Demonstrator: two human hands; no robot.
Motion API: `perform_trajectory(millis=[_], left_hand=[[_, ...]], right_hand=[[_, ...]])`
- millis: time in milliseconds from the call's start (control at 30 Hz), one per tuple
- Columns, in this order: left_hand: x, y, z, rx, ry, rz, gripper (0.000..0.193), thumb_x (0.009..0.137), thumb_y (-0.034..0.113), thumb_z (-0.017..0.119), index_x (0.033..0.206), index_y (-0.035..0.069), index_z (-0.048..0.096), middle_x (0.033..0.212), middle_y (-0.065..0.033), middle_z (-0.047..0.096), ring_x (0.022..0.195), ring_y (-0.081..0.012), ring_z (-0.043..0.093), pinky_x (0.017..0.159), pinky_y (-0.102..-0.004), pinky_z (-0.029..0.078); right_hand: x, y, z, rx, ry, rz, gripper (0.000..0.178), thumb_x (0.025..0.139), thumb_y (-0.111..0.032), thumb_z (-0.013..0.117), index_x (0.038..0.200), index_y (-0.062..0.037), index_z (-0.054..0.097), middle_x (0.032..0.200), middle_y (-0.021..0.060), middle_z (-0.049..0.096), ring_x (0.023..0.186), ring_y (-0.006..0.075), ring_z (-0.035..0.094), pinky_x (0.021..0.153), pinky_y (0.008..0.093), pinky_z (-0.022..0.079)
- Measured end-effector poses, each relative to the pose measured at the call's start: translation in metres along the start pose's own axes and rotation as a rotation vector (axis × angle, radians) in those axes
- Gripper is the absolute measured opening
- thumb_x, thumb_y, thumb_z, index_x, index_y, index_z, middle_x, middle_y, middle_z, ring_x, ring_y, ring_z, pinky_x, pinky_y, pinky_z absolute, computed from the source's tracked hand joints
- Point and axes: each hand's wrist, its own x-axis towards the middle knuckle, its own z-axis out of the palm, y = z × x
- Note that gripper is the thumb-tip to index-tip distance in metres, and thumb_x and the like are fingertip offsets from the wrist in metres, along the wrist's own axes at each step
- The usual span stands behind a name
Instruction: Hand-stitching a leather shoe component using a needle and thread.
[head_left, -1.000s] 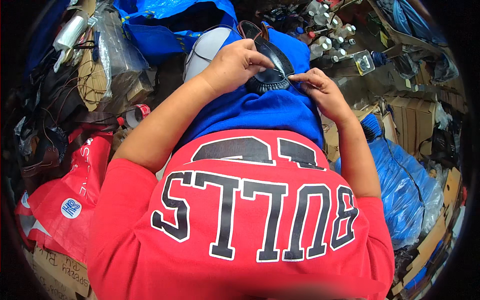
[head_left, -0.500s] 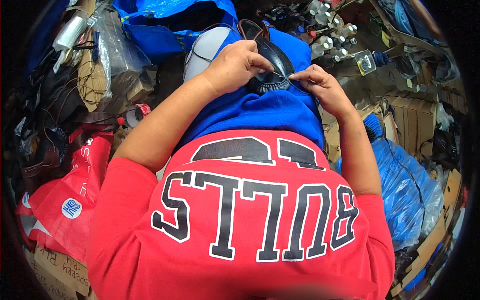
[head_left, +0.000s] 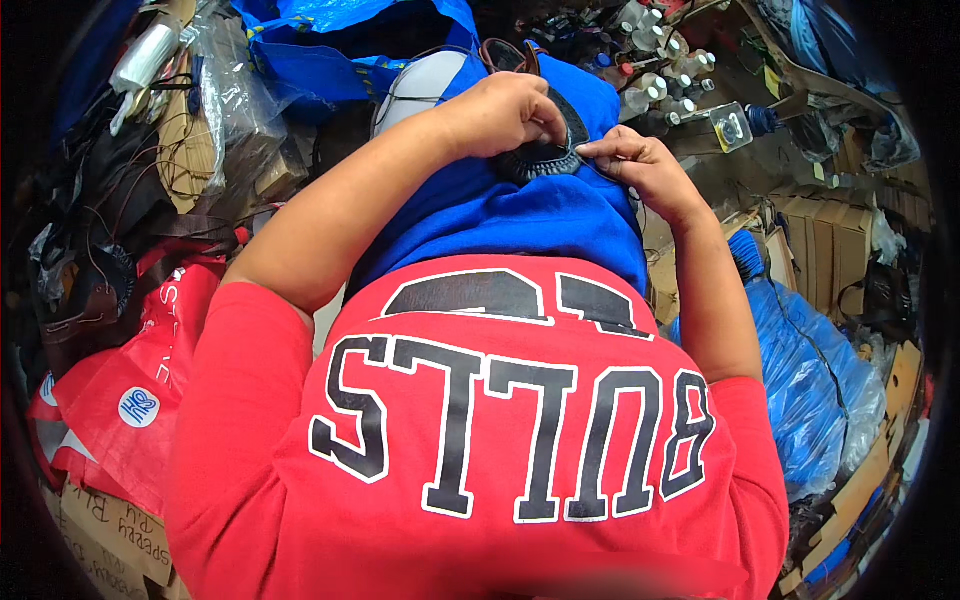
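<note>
A dark leather shoe [head_left: 540, 170] with a gathered, stitched toe lies on the blue cloth [head_left: 500, 225] over my lap, toe toward me. Bent over its opening, my left hand [head_left: 505, 115] has thumb and fingers pinched together; what they hold is hidden. At the right side of the toe seam, the thumb and forefinger of my right hand [head_left: 640, 168] close on the shoe's edge. Reddish-brown lacing or trim [head_left: 505, 55] shows at the shoe's far end.
Several small bottles [head_left: 670, 75] stand at the far right, near a clear jar [head_left: 731, 127]. A blue bag [head_left: 350, 40] lies ahead. Red bags [head_left: 150, 370] are at left, with cardboard [head_left: 820, 245] and blue plastic wrapping [head_left: 790, 370] at right.
My left hand has shifted right and toward the toe, now covering more of the shoe. A thin needle-like tip seen earlier by its fingers is hidden. The right hand stays almost in place.
</note>
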Motion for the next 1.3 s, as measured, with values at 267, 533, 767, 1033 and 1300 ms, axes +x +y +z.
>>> perform_trajectory(millis=[267,533,767,1033,1300], left_hand=[[-0.025,0.024,0.007,0.090,0.163,-0.130,0.019,0.074,0.004,0.070,0.091,0.012,0.072,0.074,-0.0066,0.060,0.070,-0.0206,0.059,0.064,-0.0299,0.048],[-0.013,0.012,0.027,-0.298,0.112,-0.487,0.013,0.077,0.003,0.068,0.089,0.000,0.065,0.073,-0.0031,0.063,0.066,-0.0082,0.057,0.062,-0.0229,0.047],[-0.010,0.019,0.026,-0.125,0.055,-0.365,0.011,0.074,0.005,0.069,0.084,0.003,0.065,0.071,-0.0070,0.063,0.066,-0.0152,0.060,0.063,-0.0280,0.048],[-0.023,0.024,-0.006,0.340,0.009,-0.093,0.009,0.075,0.010,0.066,0.079,0.005,0.058,0.077,-0.0103,0.059,0.082,-0.0321,0.057,0.071,-0.0408,0.046],[-0.027,0.018,0.000,0.168,0.064,-0.146,0.009,0.076,0.004,0.064,0.083,0.006,0.060,0.079,-0.0107,0.058,0.079,-0.0290,0.058,0.069,-0.0377,0.047]], right_hand=[[-0.014,-0.001,0.011,-0.048,0.105,-0.010,0.027,0.082,-0.008,0.067,0.108,-0.0099,0.069,0.079,-0.0051,0.052,0.072,0.0046,0.046,0.065,0.0188,0.040],[-0.008,0.000,0.023,0.282,0.190,0.090,0.025,0.082,-0.007,0.068,0.106,-0.0018,0.067,0.089,0.0000,0.065,0.079,0.0050,0.055,0.071,0.0201,0.045],[-0.001,-0.012,0.024,0.128,0.171,0.040,0.015,0.081,-0.006,0.068,0.095,-0.0008,0.067,0.087,0.0013,0.065,0.080,0.0065,0.056,0.073,0.0215,0.046],[-0.004,-0.013,0.010,0.074,0.180,0.046,0.010,0.079,-0.010,0.070,0.084,-0.0033,0.065,0.079,-0.0015,0.058,0.074,0.0067,0.052,0.067,0.0208,0.042],[-0.026,-0.007,0.006,0.186,0.191,0.024,0.015,0.078,-0.016,0.071,0.085,-0.0054,0.063,0.088,-0.0019,0.055,0.077,0.0058,0.051,0.068,0.0213,0.041]])
